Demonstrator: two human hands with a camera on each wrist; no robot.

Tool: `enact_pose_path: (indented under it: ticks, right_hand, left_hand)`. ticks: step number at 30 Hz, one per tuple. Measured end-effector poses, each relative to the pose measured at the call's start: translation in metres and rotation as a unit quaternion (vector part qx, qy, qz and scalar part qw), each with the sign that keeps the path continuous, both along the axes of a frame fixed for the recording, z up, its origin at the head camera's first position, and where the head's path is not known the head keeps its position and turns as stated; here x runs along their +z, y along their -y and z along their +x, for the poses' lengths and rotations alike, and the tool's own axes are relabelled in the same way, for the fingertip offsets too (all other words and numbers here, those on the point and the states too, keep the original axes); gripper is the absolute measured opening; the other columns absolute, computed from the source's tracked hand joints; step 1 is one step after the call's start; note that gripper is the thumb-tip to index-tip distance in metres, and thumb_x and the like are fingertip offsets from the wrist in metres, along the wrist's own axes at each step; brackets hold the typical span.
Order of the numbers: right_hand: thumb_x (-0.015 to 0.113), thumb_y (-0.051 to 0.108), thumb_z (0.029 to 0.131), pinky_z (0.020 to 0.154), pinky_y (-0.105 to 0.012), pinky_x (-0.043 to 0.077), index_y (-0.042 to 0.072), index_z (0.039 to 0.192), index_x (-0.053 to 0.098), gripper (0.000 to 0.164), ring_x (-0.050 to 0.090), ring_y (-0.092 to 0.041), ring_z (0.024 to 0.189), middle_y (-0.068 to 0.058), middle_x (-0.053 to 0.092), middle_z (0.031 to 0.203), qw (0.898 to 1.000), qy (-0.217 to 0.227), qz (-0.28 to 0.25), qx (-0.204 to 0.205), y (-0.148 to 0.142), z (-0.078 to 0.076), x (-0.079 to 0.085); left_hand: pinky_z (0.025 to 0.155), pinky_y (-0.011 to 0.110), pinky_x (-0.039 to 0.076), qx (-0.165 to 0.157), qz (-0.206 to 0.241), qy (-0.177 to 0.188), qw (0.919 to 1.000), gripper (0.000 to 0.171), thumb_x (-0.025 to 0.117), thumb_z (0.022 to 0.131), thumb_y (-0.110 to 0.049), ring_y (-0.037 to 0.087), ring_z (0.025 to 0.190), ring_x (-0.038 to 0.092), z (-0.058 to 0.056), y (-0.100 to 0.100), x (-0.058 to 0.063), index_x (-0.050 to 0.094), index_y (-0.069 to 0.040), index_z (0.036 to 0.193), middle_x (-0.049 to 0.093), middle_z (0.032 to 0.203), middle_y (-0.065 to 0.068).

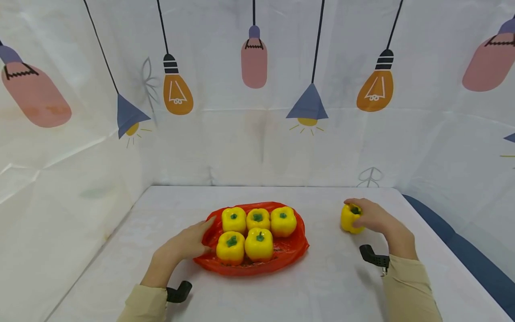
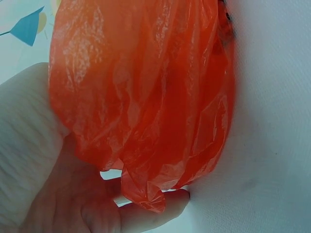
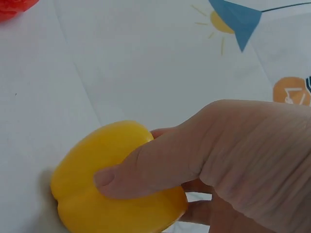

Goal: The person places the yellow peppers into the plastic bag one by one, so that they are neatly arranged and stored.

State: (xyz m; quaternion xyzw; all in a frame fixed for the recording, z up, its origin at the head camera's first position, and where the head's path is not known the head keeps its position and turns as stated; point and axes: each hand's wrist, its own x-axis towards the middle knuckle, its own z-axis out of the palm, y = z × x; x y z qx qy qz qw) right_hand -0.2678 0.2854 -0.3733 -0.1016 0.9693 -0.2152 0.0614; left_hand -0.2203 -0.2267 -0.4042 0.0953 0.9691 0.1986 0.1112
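A yellow bell pepper with a green stem is at the right of the table. My right hand grips it, the thumb pressed on its near side and the other fingers partly hidden behind it. Left of the middle lies an oval tray covered in crinkled red plastic. On it sit several yellow bell peppers, grouped in two rows. My left hand rests at the tray's left rim with fingers spread. In the left wrist view, the red plastic hides part of that hand.
A white-covered table bears everything. Behind and at the sides hangs a white sheet printed with lamps and bulbs. Dark blue material lies beyond the table's right edge. Each wrist wears a black mount.
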Motion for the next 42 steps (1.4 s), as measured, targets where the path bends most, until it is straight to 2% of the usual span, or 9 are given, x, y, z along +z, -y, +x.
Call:
enact_pose_path:
  ticks: [5, 10, 15, 20, 25, 34, 38, 42]
  right_hand:
    - [0.072, 0.010, 0.072, 0.096, -0.061, 0.047, 0.005, 0.141, 0.050, 0.072, 0.049, -0.037, 0.109, -0.028, 0.048, 0.140, 1.000, 0.020, -0.017, -0.008, 0.008, -0.001, -0.002]
    - [0.073, 0.012, 0.071, 0.091, -0.052, 0.050, 0.010, 0.142, 0.050, 0.075, 0.050, -0.034, 0.108, -0.021, 0.049, 0.142, 0.999, 0.014, -0.049, 0.001, 0.024, 0.000, 0.005]
    - [0.074, 0.013, 0.072, 0.088, -0.045, 0.050, 0.013, 0.141, 0.051, 0.073, 0.050, -0.030, 0.108, -0.014, 0.053, 0.138, 0.996, -0.008, -0.080, 0.028, 0.043, 0.007, 0.020]
    - [0.077, 0.016, 0.074, 0.092, -0.049, 0.052, 0.016, 0.140, 0.052, 0.070, 0.051, -0.029, 0.111, -0.011, 0.054, 0.138, 0.992, -0.019, -0.104, 0.062, 0.063, 0.019, 0.034]
    - [0.077, 0.016, 0.074, 0.092, -0.045, 0.055, 0.022, 0.137, 0.055, 0.067, 0.052, -0.026, 0.112, -0.005, 0.056, 0.135, 0.986, -0.035, -0.121, 0.109, 0.086, 0.032, 0.044]
    - [0.076, 0.013, 0.074, 0.095, -0.038, 0.055, 0.023, 0.138, 0.057, 0.067, 0.053, -0.017, 0.115, 0.007, 0.057, 0.133, 0.978, -0.023, -0.105, 0.179, 0.130, 0.046, 0.046]
    - [0.074, 0.013, 0.075, 0.097, -0.040, 0.054, 0.025, 0.137, 0.058, 0.065, 0.052, -0.016, 0.117, 0.010, 0.056, 0.131, 0.975, -0.010, -0.098, 0.199, 0.142, 0.049, 0.043]
    - [0.073, 0.013, 0.076, 0.103, -0.047, 0.052, 0.025, 0.138, 0.058, 0.064, 0.051, -0.018, 0.124, 0.009, 0.055, 0.137, 0.974, -0.006, -0.077, 0.213, 0.153, 0.053, 0.038]
  left_hand:
    - [0.110, 0.062, 0.040, -0.003, 0.000, 0.002, 1.0000, 0.085, 0.076, 0.084, -0.025, 0.038, 0.138, 0.045, 0.001, 0.000, 0.001, 0.033, -0.012, 0.156, 0.044, 0.154, 0.016]
    - [0.110, 0.062, 0.041, 0.001, 0.001, 0.005, 1.0000, 0.085, 0.076, 0.084, -0.025, 0.037, 0.138, 0.045, 0.001, 0.000, 0.001, 0.033, -0.012, 0.156, 0.044, 0.154, 0.015]
    - [0.111, 0.062, 0.040, 0.000, 0.003, 0.003, 1.0000, 0.085, 0.076, 0.084, -0.025, 0.036, 0.138, 0.045, 0.000, 0.000, 0.002, 0.032, -0.012, 0.156, 0.044, 0.154, 0.015]
    - [0.108, 0.062, 0.042, -0.006, 0.000, -0.002, 1.0000, 0.085, 0.077, 0.083, -0.024, 0.037, 0.136, 0.047, 0.001, 0.000, 0.003, 0.034, -0.012, 0.155, 0.046, 0.152, 0.015]
    - [0.110, 0.062, 0.041, -0.005, 0.004, 0.001, 1.0000, 0.085, 0.076, 0.083, -0.025, 0.037, 0.138, 0.045, 0.000, 0.000, 0.002, 0.033, -0.012, 0.156, 0.045, 0.153, 0.015]
    - [0.111, 0.062, 0.040, -0.003, 0.002, -0.001, 1.0000, 0.085, 0.076, 0.083, -0.026, 0.036, 0.138, 0.045, -0.002, 0.002, -0.003, 0.033, -0.013, 0.156, 0.045, 0.153, 0.014]
    - [0.110, 0.062, 0.040, 0.000, 0.003, 0.000, 1.0000, 0.086, 0.076, 0.083, -0.028, 0.036, 0.138, 0.045, -0.002, 0.001, -0.003, 0.033, -0.013, 0.156, 0.045, 0.153, 0.014]
    - [0.112, 0.061, 0.039, -0.003, 0.001, -0.002, 1.0000, 0.086, 0.077, 0.083, -0.028, 0.036, 0.139, 0.045, -0.002, 0.002, -0.004, 0.033, -0.013, 0.156, 0.045, 0.154, 0.014]
